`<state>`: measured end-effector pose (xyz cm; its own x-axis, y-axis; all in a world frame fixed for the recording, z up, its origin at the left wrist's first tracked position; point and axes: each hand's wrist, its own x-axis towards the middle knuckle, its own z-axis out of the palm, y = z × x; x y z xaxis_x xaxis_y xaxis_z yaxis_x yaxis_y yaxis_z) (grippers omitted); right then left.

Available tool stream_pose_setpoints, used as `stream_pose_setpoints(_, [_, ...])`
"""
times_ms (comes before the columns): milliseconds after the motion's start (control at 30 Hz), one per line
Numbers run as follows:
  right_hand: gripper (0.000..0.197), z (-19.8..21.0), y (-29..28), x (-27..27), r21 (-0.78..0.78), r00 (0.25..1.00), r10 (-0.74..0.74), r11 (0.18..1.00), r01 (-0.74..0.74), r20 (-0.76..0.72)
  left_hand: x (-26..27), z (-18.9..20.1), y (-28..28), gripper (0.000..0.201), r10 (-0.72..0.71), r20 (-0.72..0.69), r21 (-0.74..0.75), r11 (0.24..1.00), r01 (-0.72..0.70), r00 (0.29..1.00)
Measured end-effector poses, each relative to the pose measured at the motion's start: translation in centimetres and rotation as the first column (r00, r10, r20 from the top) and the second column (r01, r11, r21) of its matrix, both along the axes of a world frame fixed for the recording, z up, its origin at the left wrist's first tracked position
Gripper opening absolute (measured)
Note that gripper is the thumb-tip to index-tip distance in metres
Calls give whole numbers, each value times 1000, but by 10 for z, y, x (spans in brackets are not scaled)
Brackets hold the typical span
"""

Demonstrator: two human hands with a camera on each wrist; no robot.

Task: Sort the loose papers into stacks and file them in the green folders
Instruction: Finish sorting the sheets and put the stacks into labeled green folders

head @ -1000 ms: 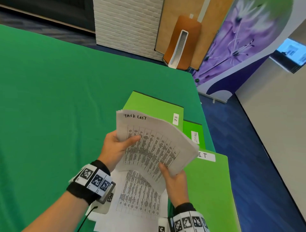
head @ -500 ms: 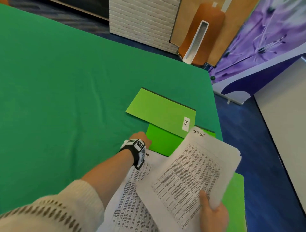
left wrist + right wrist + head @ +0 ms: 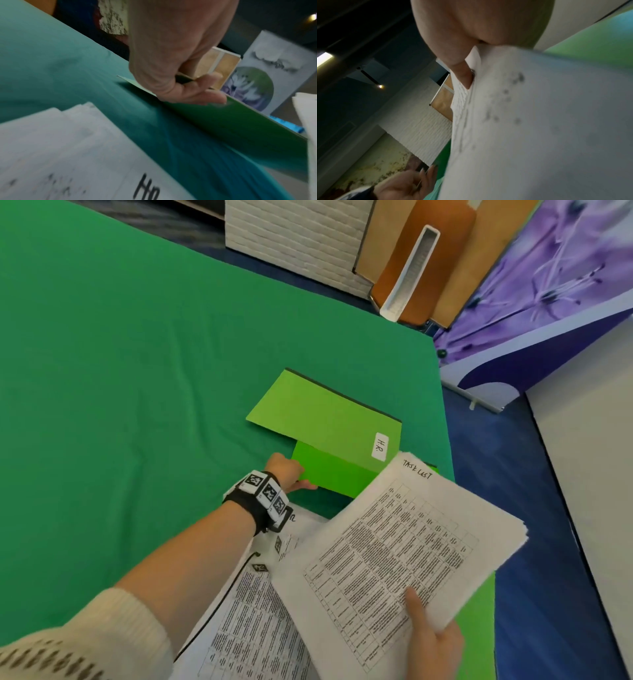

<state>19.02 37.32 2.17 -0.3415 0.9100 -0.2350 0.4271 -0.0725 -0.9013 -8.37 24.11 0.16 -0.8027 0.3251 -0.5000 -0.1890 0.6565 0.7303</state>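
My right hand [image 3: 432, 642] holds a stack of printed sheets headed "TASK LIST" [image 3: 394, 546] up over the table's right side, thumb on top [image 3: 462, 75]. My left hand [image 3: 287, 471] reaches forward and pinches the near left edge of a bright green folder [image 3: 330, 475], thumb on its cover [image 3: 205, 94]. That folder [image 3: 240, 121] lies partly under another green folder labelled "H.R." [image 3: 325, 419]. A third green folder [image 3: 479, 628] shows under the held stack. Loose printed papers [image 3: 253, 628] lie on the table below my left forearm.
A green cloth [image 3: 120, 405] covers the table, whose right edge [image 3: 448, 460] drops to blue carpet. Beyond the far edge stand a white brick-pattern block [image 3: 294, 237], a wooden board and a purple flower banner [image 3: 548, 278].
My left hand let go of the paper stack and reached forward to the folder's edge. My right hand swung the stack to the right and holds it alone.
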Motion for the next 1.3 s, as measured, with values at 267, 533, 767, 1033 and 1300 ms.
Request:
stream_pose_setpoints(267, [23, 54, -14, 18, 54, 985, -28, 998, 37, -169, 26, 21, -73, 12, 453, 255, 352, 779, -518, 854])
stream_pose_setpoints(533, [27, 26, -55, 48, 9, 991, -85, 996, 86, -99, 133, -25, -195, 34, 453, 155, 47, 884, -464, 878])
stream_pose_setpoints(767, [18, 13, -82, 68, 124, 1000, -26, 992, 28, -15, 201, -33, -231, 37, 215, -103, -536, 811, -236, 971])
stream_pose_setpoints(1033, [20, 17, -94, 83, 170, 1000, -8, 985, 5, 14, 188, -42, -181, 104, -572, -260, -731, 643, 228, 778])
stream_pose_setpoints(1300, [14, 22, -98, 101, 189, 999, -46, 981, 41, 21, 169, -61, -181, 117, -735, -157, -832, 458, 313, 659])
